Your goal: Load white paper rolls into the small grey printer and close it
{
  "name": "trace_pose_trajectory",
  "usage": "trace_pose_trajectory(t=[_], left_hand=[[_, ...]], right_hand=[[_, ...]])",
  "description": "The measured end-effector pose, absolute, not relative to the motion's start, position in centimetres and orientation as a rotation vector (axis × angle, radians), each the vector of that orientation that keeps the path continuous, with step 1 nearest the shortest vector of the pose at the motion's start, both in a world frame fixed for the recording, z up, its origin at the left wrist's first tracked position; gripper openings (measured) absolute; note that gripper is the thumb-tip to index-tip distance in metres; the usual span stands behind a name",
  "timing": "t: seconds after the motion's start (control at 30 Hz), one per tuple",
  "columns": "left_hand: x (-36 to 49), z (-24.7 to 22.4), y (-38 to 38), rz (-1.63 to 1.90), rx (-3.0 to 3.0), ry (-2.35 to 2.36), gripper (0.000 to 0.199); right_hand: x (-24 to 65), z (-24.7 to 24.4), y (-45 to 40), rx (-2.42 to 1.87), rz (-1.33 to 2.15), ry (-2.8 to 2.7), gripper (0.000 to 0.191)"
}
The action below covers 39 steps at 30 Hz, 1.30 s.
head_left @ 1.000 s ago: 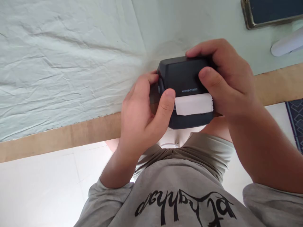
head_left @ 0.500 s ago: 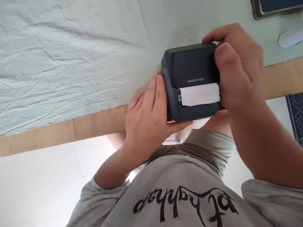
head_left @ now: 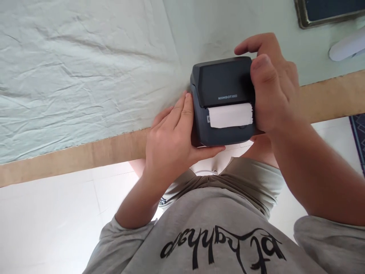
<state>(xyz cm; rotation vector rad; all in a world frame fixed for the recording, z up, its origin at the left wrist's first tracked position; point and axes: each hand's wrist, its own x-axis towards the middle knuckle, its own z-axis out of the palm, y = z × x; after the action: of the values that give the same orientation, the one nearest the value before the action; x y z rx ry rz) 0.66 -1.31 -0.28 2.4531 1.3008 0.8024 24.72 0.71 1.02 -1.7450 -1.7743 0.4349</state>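
Observation:
A dark NIIMBOT label printer (head_left: 225,82) is held between both hands over the table's near edge. White paper (head_left: 230,115) sticks out of its front, with a ragged right end. My left hand (head_left: 173,140) grips the printer's left side, its fingers along the side and its thumb under the lower edge. My right hand (head_left: 273,83) clasps the right side, the thumb on the upper right corner and the index finger curved behind the top edge. The other right fingertips are hidden.
A pale green cloth (head_left: 85,68) covers the table, whose bare wooden edge (head_left: 114,150) runs along the front. At the upper right lie a dark framed tray (head_left: 330,11) and a white cylinder (head_left: 346,45). A patterned dark mat (head_left: 357,137) is on the floor at right.
The printer and both hands have shifted slightly left in the view. My right index finger has lifted a little off the printer's top edge.

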Motion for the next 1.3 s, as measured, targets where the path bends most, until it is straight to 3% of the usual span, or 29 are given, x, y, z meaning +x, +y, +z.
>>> trace_pose_trajectory(t=[0.4,0.73,0.93,1.3], left_hand=[[1.0,-0.9,-0.5,0.721,2.298,1.335,0.095],[-0.6,1.5,-0.3,0.365,2.347,1.245,0.096],[-0.1,1.6,-0.1,0.248,2.406,1.252,0.101],[1.1,2.1,-0.6,0.17,2.402,1.36,0.111]], right_hand=[[24.8,1.1,0.6,-1.772,0.426,-1.741,0.108],[25.2,1.2,0.5,-1.754,0.425,-1.734,0.075],[24.9,1.4,0.7,-1.757,0.471,-1.67,0.044],[24.4,1.8,1.4,-1.81,0.539,-1.689,0.037]])
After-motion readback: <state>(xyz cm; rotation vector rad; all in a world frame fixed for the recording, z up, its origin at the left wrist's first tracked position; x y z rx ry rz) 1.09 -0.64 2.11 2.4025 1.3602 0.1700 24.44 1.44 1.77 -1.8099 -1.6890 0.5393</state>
